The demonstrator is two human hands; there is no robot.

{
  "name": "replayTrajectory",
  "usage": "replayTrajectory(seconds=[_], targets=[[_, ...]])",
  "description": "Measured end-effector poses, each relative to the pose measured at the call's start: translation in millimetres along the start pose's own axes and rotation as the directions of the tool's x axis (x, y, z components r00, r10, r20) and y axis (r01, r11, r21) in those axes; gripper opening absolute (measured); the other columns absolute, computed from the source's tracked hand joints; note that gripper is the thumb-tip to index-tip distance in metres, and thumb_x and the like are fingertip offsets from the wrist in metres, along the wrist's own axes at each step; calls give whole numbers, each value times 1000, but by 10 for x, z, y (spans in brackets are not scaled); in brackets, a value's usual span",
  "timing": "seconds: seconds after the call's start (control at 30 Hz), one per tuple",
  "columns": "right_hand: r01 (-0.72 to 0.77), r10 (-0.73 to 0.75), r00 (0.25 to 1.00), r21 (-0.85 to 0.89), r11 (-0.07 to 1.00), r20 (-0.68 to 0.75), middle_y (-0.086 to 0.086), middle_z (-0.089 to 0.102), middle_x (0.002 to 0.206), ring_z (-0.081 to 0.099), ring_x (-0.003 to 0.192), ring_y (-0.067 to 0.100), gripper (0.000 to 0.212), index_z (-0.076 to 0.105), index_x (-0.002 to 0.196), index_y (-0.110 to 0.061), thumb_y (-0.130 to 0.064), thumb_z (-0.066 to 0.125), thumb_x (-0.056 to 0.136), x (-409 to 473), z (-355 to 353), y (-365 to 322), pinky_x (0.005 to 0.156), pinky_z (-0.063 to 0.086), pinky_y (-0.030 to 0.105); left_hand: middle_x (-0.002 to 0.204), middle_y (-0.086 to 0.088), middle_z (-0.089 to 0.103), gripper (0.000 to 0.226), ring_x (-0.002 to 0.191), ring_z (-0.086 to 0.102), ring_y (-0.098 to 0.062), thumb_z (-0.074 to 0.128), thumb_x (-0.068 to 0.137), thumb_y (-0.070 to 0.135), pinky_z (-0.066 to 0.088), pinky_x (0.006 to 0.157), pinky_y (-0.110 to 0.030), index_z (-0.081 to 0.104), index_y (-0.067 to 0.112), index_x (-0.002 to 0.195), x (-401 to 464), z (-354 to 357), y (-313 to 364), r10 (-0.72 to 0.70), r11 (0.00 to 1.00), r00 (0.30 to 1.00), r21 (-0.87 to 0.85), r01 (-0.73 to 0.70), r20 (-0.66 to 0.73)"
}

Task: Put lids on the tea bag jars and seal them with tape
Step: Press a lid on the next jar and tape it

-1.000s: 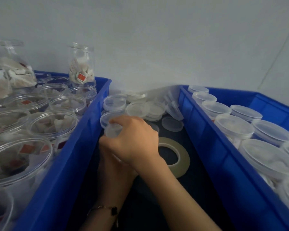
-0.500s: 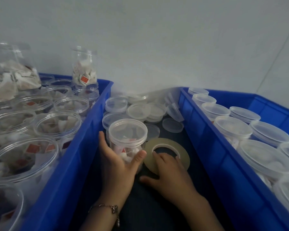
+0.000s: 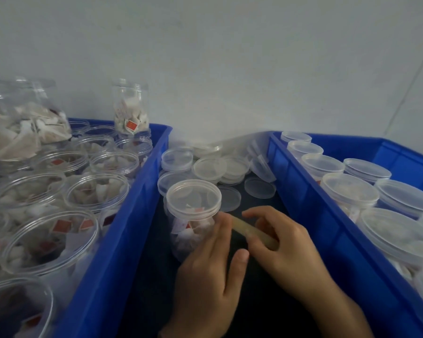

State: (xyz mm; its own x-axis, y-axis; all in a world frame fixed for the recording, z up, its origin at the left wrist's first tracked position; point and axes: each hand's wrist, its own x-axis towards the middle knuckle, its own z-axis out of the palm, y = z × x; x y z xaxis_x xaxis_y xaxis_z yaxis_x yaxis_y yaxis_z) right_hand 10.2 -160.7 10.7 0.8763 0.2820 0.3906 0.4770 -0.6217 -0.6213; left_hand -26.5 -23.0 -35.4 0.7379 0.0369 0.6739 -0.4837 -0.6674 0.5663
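A clear tea bag jar [image 3: 193, 220] with its lid [image 3: 194, 196] on stands on the dark surface between two blue crates. My right hand [image 3: 286, 242] grips a yellowish tape roll [image 3: 252, 234], lifted on edge just right of the jar. My left hand [image 3: 210, 276] is beside the jar, fingers touching the roll's left end and the jar's side, thumb raised. Whether tape is pulled out cannot be seen.
The left blue crate [image 3: 122, 215] holds several open jars of tea bags [image 3: 98, 191]. The right blue crate [image 3: 303, 191] holds several lidded jars [image 3: 349, 191]. Loose clear lids [image 3: 210, 167] are piled behind the jar against the wall.
My right hand picked the tape roll up off the surface and tilted it on edge. My left hand let go of the jar's body and shifted right to the roll.
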Motion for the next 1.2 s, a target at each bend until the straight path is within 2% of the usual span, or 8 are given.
replayTrajectory(seconds=[0.1,0.2,0.37,0.53,0.7,0.83,1.0,1.2], targets=[[-8,16,985,-45,999,175,-22,53,96,55,82,2,34,50,102,-50,-53,51,67,5,-85,22,67,51,27,143,26,16,69,126,1,27,-5,77,81,10,95,8,3,46,136,-50,45,40,-166,986,982,16,165,87],[1,23,977,-112,994,210,-16,54,89,54,81,0,33,53,97,-46,-28,69,75,11,-83,52,69,51,28,141,33,3,70,110,-16,40,3,78,76,-2,91,11,5,42,139,-31,86,31,-187,982,973,40,183,134],[-5,7,1000,-101,995,16,-11,60,84,58,77,3,27,62,89,-35,-11,70,79,16,-8,72,67,53,31,133,1,56,48,130,38,0,43,89,37,39,103,-23,59,11,126,-24,62,58,62,994,998,91,-61,-11],[13,-23,983,-52,999,-182,-15,62,79,61,76,3,20,66,83,-33,-16,73,77,-3,5,37,64,54,30,130,-5,59,45,125,51,-15,52,83,30,40,103,-25,54,17,126,-13,49,77,236,968,971,88,-233,-26],[38,-44,999,-160,986,-30,-17,57,82,57,74,2,10,64,87,-33,-29,60,79,-22,6,-31,66,52,30,97,1,66,33,98,53,-5,55,83,37,41,87,-13,73,14,99,14,42,107,110,994,979,31,-106,-172],[59,-46,998,-282,958,52,-18,54,90,54,80,4,21,61,97,-35,-25,62,79,-35,65,-53,69,50,30,79,8,64,25,76,61,-8,61,75,40,51,64,-25,71,17,78,23,31,107,-47,998,975,-41,40,-218],[84,-59,995,-321,944,87,-22,50,89,53,77,3,15,59,98,-38,-32,63,84,-40,90,-60,64,50,25,74,18,62,16,76,61,1,72,74,29,50,64,-16,60,39,70,0,48,53,-255,961,946,-164,224,-202],[-28,89,983,-342,939,163,-28,40,81,49,79,-3,37,34,116,-51,-39,56,88,-9,156,-5,63,42,17,73,20,54,14,74,55,0,55,87,33,45,62,-15,53,33,74,2,60,30,-177,984,979,-49,173,-103]])
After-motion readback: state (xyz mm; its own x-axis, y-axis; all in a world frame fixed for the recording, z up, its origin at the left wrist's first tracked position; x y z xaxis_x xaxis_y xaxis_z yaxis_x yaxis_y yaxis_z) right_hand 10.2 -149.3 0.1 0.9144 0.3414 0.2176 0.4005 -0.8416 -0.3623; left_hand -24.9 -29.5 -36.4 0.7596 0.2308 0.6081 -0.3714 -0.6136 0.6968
